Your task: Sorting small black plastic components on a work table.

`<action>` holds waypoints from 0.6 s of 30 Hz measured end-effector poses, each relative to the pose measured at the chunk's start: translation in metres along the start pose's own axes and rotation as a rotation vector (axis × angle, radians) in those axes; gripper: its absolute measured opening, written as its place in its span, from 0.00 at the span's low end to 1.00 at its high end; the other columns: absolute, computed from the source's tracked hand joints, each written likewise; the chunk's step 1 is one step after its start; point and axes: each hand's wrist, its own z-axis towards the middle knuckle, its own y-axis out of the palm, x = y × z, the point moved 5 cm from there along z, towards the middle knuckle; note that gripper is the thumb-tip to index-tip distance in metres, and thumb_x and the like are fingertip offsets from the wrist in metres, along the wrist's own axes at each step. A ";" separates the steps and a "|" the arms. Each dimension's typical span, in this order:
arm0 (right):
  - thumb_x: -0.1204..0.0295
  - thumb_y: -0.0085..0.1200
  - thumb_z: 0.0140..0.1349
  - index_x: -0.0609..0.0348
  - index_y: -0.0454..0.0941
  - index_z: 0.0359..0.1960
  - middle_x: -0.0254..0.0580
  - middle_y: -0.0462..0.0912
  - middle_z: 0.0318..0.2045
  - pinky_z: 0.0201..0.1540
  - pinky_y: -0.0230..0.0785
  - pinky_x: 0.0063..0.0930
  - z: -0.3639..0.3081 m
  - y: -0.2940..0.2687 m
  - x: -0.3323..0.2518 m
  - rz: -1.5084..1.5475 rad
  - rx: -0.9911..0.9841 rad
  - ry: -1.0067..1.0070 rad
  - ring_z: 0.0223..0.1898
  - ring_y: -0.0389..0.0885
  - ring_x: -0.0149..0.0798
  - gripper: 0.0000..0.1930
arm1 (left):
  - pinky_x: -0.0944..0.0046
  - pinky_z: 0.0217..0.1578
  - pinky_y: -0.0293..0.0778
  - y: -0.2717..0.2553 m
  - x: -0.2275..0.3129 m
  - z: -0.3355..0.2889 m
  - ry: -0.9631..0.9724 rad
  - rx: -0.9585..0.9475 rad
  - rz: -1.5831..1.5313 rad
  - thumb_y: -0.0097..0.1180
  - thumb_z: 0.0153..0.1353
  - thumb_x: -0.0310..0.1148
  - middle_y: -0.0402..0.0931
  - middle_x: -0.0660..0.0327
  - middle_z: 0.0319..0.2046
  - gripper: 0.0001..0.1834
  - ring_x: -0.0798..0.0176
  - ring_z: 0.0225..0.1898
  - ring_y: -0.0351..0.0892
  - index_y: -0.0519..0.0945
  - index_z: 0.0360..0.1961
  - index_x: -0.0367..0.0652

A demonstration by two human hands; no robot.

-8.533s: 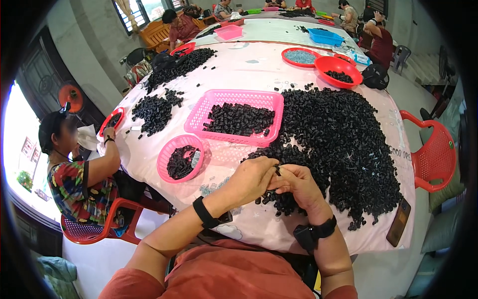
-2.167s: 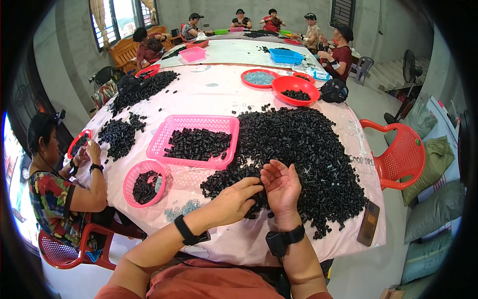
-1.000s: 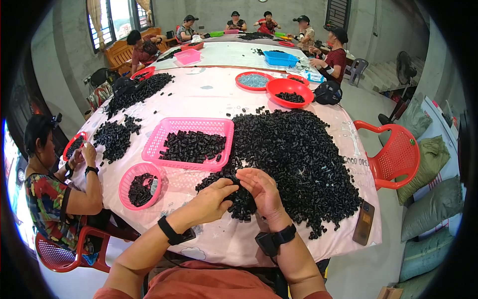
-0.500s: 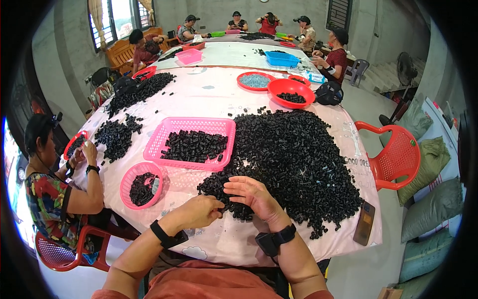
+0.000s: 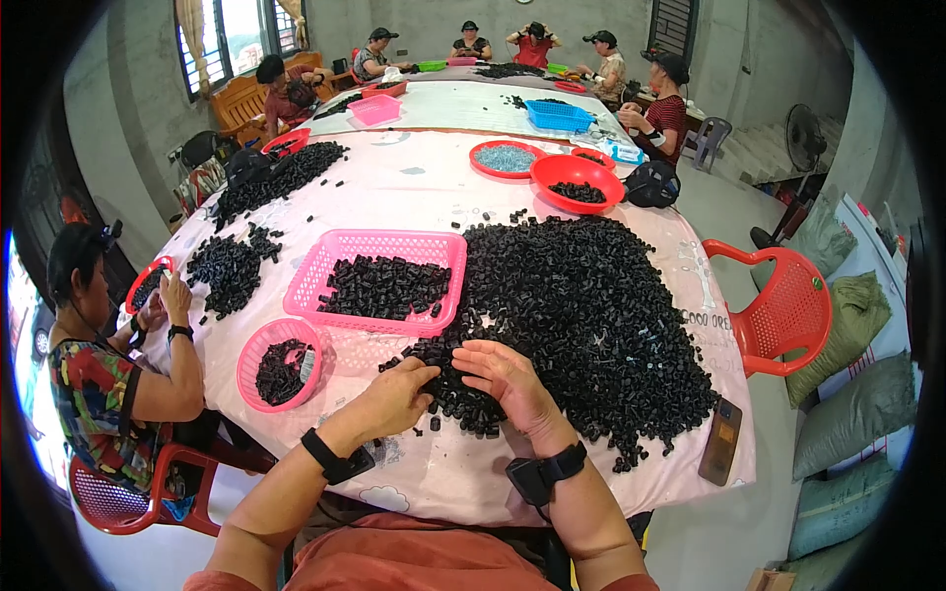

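Both forearms come in from the lower edge, bare, angled inward so the hands sit close together. Left hand (image 5: 394, 396) palm down, fingers curled loosely, knuckles up, black band on the wrist. Right hand (image 5: 507, 379) just beside it, fingers spread and partly bent, thumb toward the left hand, black watch on the wrist. Neither grip clearly closed around anything.

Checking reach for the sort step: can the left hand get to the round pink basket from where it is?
Probably yes. The left hand rests at the near edge of the black pieces, and the round pink basket sits just to its left, with only bare tablecloth between them.
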 end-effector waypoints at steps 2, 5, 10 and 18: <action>0.54 0.54 0.66 0.65 0.70 0.62 0.49 0.77 0.58 0.63 0.67 0.31 0.001 0.001 -0.001 -0.003 0.016 -0.018 0.61 0.75 0.40 0.30 | 0.57 0.44 0.79 0.001 -0.003 -0.002 0.007 0.030 -0.006 0.59 0.58 0.24 0.73 0.46 0.48 0.24 0.49 0.43 0.82 0.75 0.57 0.32; 0.55 0.53 0.67 0.65 0.70 0.61 0.49 0.77 0.58 0.63 0.66 0.31 0.003 -0.002 0.000 0.006 0.047 -0.049 0.60 0.75 0.40 0.29 | 0.57 0.45 0.79 -0.002 0.000 -0.005 0.043 0.091 0.006 0.58 0.58 0.24 0.73 0.46 0.50 0.23 0.49 0.44 0.82 0.76 0.57 0.33; 0.55 0.54 0.67 0.65 0.71 0.61 0.49 0.77 0.58 0.63 0.66 0.30 0.005 -0.009 0.001 0.069 0.064 -0.085 0.61 0.75 0.40 0.28 | 0.56 0.45 0.79 -0.013 0.023 -0.009 0.073 0.114 0.037 0.58 0.58 0.23 0.73 0.46 0.50 0.21 0.48 0.43 0.82 0.77 0.55 0.34; 0.56 0.55 0.67 0.67 0.71 0.60 0.54 0.78 0.57 0.60 0.70 0.29 0.004 -0.009 -0.002 0.131 0.063 -0.120 0.58 0.78 0.42 0.29 | 0.54 0.54 0.73 0.009 0.045 -0.011 0.225 0.022 0.026 0.60 0.56 0.26 0.75 0.47 0.50 0.18 0.44 0.52 0.75 0.80 0.49 0.35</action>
